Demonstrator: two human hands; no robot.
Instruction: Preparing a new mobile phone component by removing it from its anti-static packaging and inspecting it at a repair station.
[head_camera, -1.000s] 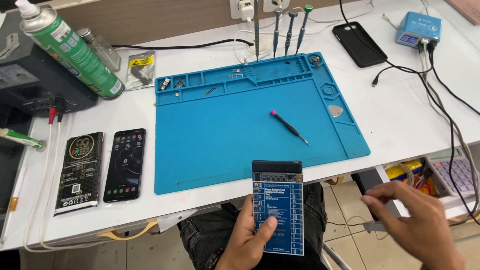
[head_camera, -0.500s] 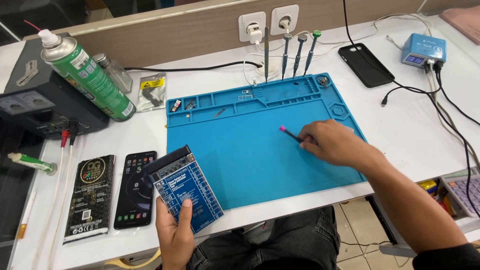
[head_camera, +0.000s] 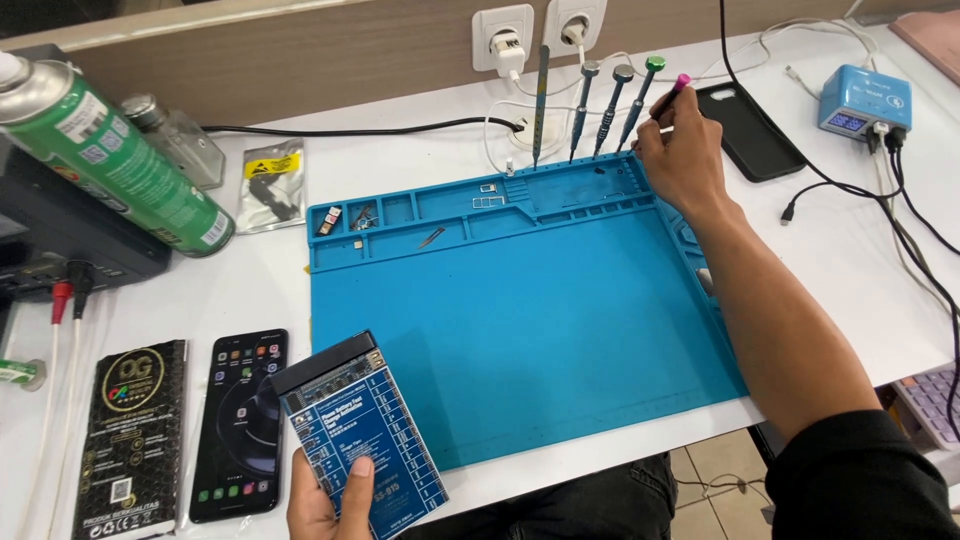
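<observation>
So right now my right hand (head_camera: 680, 150) is pinching the pink-capped screwdriver (head_camera: 668, 97) at the far right corner of the blue mat (head_camera: 520, 320). Its long axis is tilted, pink cap pointing far and to the right, tip down toward the mat's tool holes, next to the row of standing screwdrivers (head_camera: 600, 110). Half a second ago that hand was grabbing it where it lay flat mid-mat, so it has been carried to the far edge. It's slim, dark shaft, bright pink top. My left hand (head_camera: 325, 495) is gripping a blue circuit board (head_camera: 360, 435) at the near edge, just beside the black phone (head_camera: 240, 425).
</observation>
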